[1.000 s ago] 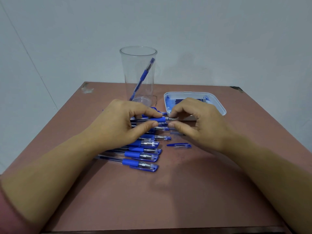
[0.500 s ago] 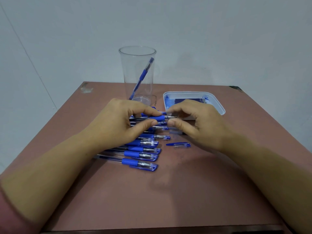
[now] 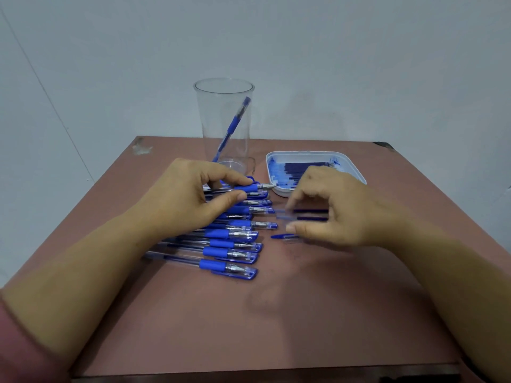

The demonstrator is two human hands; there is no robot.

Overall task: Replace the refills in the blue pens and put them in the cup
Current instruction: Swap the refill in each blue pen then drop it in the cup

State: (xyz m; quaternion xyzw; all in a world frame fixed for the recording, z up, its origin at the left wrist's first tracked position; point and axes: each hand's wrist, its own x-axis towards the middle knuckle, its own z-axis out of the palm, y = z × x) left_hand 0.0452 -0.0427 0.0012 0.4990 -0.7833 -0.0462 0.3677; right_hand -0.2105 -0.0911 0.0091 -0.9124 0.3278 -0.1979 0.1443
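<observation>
My left hand (image 3: 190, 200) pinches an uncapped blue pen (image 3: 253, 187) by its grip, with the metal tip pointing right. My right hand (image 3: 334, 211) hovers just right of it, fingers curled apart with nothing clearly between them, over two loose refills (image 3: 307, 214) lying on the table. A blue pen cap (image 3: 283, 236) lies under the thumb. Several capped blue pens (image 3: 229, 246) lie in a row under my left hand. The clear cup (image 3: 224, 95) stands behind them with one blue pen (image 3: 235, 123) leaning inside.
A white tray (image 3: 356, 172) stained with blue ink holds several dark refills (image 3: 304, 167) at the back right, partly hidden by my right hand. The brown table (image 3: 249, 327) ends near the bottom of the view. A pale wall is behind.
My right hand has let go of the pen's tip and moved down and to the right, over the loose refills and cap. My left hand still holds the pen.
</observation>
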